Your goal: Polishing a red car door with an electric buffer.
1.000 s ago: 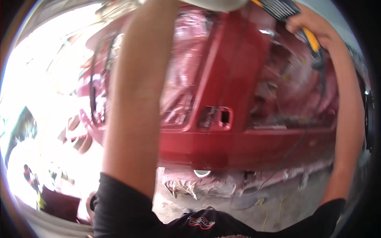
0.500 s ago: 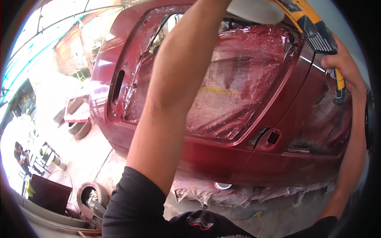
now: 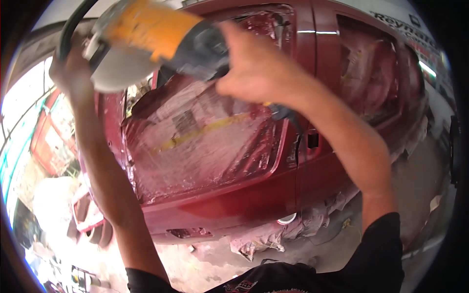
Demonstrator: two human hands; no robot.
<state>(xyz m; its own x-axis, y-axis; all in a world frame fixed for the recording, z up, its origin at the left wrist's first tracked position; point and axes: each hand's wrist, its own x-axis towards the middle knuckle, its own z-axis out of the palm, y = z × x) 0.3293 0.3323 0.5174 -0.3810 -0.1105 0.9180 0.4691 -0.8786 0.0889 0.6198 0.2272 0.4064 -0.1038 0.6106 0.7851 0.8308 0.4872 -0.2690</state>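
An orange and black power polisher (image 3: pixel 154 31) with a round pale pad (image 3: pixel 122 73) is up at the top left, blurred by motion. My right hand (image 3: pixel 251 68) is closed round its black rear end. At its front, my left hand (image 3: pixel 73 73) grips a black curved handle (image 3: pixel 73 24), the fingers partly smeared. Behind the tool stands a dark red car body (image 3: pixel 210 210), with hazy plastic film (image 3: pixel 181 156) over its window opening. Whether the pad touches the car, I cannot tell. A dark cord (image 3: pixel 297 124) hangs below my right wrist.
A second film-covered window (image 3: pixel 369 73) lies to the right. Crumpled masking sheet (image 3: pixel 273 239) hangs along the car's lower edge. Red body parts (image 3: pixel 88 207) stand on the bright floor at left. A wall with lettering (image 3: pixel 405 29) rises at the upper right.
The polisher has swung from the upper right to the upper left, with my right hand on it. My left arm has moved from the middle to the left. The view has shifted along the car.
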